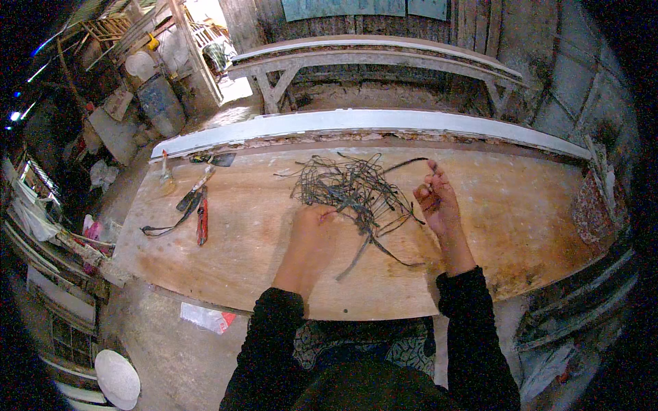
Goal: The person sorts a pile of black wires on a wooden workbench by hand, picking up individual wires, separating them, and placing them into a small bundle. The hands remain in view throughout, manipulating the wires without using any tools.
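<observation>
Black against a wooden tabletop (514,233): shows knotted strips (346,186) tangled at centre, just beyond the left hand (312,229), nearer and touching their near-left edge, with a grip impossible to tell. Pinches one strand (404,163) by its tip in the right hand (441,202), stretched lengthwise leftward into the tangle. Shows a red-handled tool (202,220) well to the left.

I can read no words, labels, numbers or signs. On the flat white-and-red wrapper (202,316) on the grey floor (151,308), the slim red tool (202,220) on my brown wooden surface (500,205) and the blue-green sheets (343,8) on the wooden wall (473,27), any print is too small or blurred to make out.
</observation>
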A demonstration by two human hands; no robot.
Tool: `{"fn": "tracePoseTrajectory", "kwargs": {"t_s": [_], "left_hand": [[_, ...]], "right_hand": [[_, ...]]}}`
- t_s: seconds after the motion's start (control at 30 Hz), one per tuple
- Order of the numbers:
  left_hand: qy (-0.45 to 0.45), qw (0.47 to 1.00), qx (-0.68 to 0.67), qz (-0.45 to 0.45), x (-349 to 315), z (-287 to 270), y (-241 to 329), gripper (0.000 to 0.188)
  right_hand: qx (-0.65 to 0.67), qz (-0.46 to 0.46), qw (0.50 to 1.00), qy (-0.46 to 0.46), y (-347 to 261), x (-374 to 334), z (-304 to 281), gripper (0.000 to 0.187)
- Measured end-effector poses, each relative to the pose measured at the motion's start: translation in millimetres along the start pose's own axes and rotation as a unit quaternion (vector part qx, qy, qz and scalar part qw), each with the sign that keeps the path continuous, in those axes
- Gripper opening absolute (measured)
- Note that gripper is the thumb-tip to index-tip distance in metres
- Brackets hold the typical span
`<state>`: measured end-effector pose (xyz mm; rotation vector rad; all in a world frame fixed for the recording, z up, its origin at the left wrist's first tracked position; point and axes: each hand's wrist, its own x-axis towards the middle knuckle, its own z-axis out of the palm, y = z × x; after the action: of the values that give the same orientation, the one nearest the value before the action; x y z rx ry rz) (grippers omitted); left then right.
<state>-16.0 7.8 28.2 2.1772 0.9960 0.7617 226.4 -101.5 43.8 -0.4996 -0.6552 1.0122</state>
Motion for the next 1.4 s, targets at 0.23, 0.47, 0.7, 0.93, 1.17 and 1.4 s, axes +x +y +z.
{"fn": "tracePoseTrajectory", "kwargs": {"t_s": [0.23, 0.47, 0.7, 0.93, 1.17, 1.4], "left_hand": [[-0.051, 0.93, -0.355, -0.074, -5.5, 17.8, 11.1, 0.011], [-0.085, 0.872, -0.454, -0.16, -19.8, 18.8, 53.3, 0.011], [-0.113, 0.907, -0.391, -0.106, -18.6, 25.4, 31.8, 0.025], [-0.122, 0.911, -0.385, -0.084, -17.1, 26.3, 29.2, 0.027], [-0.123, 0.898, -0.407, -0.112, -18.2, 22.5, 39.4, 0.021], [-0.1, 0.788, -0.571, -0.206, -20.0, 20.9, 44.0, 0.004]], "right_hand": [[-0.099, 0.162, 0.982, 0.018, 53.3, -21.9, 29.3, 0.011], [-0.2, 0.215, 0.954, 0.069, 56.4, -35.0, 49.1, 0.009], [-0.261, 0.175, 0.948, 0.049, 60.9, -34.8, 46.3, 0.009], [-0.28, 0.153, 0.947, 0.04, 64.8, -34.2, 42.0, 0.01], [-0.297, 0.119, 0.947, 0.022, 64.8, -34.8, 43.3, 0.013], [-0.318, 0.094, 0.943, 0.001, 71.5, -37.5, 45.3, 0.014]]}}
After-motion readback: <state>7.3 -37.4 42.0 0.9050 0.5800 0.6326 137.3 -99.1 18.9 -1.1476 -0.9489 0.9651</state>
